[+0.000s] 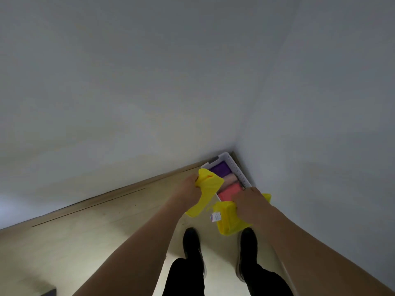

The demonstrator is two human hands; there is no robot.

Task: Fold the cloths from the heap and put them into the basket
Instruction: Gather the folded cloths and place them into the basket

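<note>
Plain grey walls (149,82) meet in corner; pale wood floor (85,242), dim light.

White basket (236,167) wedged in wall corner; open floor (106,227) lies left.

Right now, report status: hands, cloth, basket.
Left hand and right hand both gripping the yellow cloth, held up, not fully folded. Basket in the corner holds purple, pink, red cloths. Nothing in the way.
</note>
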